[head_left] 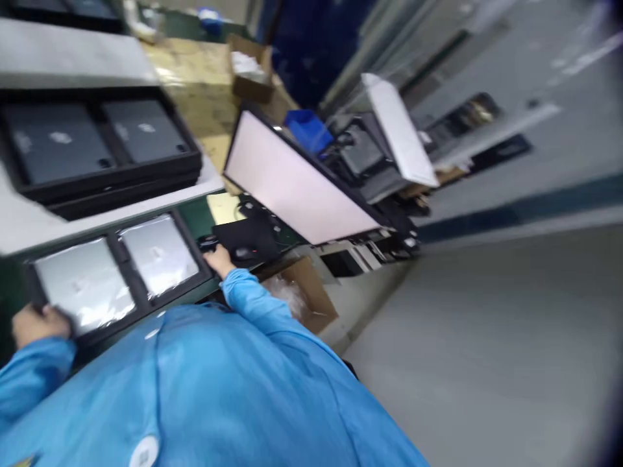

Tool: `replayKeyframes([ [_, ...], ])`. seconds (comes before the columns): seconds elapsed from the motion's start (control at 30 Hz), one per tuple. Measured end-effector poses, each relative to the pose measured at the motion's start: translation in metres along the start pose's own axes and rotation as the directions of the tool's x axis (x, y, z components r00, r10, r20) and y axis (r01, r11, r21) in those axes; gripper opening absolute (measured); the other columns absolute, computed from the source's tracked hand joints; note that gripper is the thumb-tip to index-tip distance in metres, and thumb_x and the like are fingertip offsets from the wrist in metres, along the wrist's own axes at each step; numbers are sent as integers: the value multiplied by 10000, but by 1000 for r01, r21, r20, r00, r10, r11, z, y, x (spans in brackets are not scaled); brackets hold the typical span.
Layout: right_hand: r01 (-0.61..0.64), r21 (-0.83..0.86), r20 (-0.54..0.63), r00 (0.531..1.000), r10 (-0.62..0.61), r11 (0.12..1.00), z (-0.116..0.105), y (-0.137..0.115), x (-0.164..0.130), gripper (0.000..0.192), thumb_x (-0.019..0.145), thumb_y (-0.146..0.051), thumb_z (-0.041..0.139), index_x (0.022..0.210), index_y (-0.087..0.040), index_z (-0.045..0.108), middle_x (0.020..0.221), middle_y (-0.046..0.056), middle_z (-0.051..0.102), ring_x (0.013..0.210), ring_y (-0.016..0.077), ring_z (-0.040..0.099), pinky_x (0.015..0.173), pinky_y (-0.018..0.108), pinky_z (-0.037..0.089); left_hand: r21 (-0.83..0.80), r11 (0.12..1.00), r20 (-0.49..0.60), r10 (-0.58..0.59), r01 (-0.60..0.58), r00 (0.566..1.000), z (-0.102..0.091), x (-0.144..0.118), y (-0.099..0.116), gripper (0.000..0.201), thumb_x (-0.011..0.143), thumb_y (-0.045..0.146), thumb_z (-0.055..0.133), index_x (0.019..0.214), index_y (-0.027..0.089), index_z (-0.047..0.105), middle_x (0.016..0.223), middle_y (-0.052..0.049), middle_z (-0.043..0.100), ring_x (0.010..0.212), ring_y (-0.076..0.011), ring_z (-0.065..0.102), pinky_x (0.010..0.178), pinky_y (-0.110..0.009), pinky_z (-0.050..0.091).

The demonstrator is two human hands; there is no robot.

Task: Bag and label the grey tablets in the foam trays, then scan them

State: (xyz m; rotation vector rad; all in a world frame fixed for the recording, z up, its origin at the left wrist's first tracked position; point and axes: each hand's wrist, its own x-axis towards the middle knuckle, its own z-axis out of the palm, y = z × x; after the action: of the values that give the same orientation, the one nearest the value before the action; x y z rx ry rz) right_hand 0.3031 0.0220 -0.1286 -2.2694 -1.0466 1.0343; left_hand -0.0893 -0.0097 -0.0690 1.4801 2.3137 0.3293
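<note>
A black tray (113, 250) lies in front of me with two silver panels under clear film, one on the left (85, 285) and one on the right (158, 253). My left hand (34, 324) grips the tray's near left corner. At the opposite end, my right hand (219, 259) is closed on the tray's right corner, beside a black mat (248, 237) with a mouse on it. Both arms are in blue sleeves. The view is tilted and blurred.
A stack of black trays (97, 146) holding dark grey panels sits on a white surface behind. A monitor (292, 181) with a lit white screen stands to the right. An open cardboard box (306, 295) is under the bench, and grey floor (487, 337) lies to the right.
</note>
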Motion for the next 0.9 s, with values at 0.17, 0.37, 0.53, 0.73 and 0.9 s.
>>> replayKeyframes([
  [0.17,135,-29,180,975,-128,990,-8,-39,17,215,888,-191,615,1072,-116,698,809,71,757,708,191,732,670,262,579,18,985,36,-170,169,985,10,9,-31,549,952,231,462,1406,-61,559,1362,-305,570,1325,-448,553,1143,-589,456],
  [0.37,811,-442,657,584,-477,383,-17,-95,-7,284,799,-143,726,1082,-137,753,1065,155,784,1052,318,737,914,343,544,-36,989,38,-143,145,989,20,11,-41,539,992,212,466,1448,-74,500,1398,-312,529,1360,-419,503,1189,-575,395],
  [0.53,830,-550,761,544,-355,92,5,-123,-17,335,862,-183,683,1188,-124,737,1111,183,770,1061,334,732,879,342,529,-63,987,54,-142,145,988,24,9,-47,524,1012,199,462,1475,-46,481,1423,-292,509,1378,-399,479,1200,-548,376],
  [0.73,818,-554,737,567,-368,153,5,-120,-11,321,832,-181,717,1148,-135,744,1095,168,772,1057,337,732,885,341,524,-96,986,46,-133,136,990,27,8,-52,511,1023,194,458,1480,-34,470,1436,-269,493,1375,-375,458,1198,-545,366],
  [0.9,518,-574,298,853,-428,634,-19,-71,-1,279,896,-218,684,1152,-112,715,1094,178,770,1058,307,738,890,333,546,-122,983,75,-130,139,989,22,7,-53,546,1039,253,442,1490,-54,444,1443,-269,477,1353,-362,445,1200,-563,344],
])
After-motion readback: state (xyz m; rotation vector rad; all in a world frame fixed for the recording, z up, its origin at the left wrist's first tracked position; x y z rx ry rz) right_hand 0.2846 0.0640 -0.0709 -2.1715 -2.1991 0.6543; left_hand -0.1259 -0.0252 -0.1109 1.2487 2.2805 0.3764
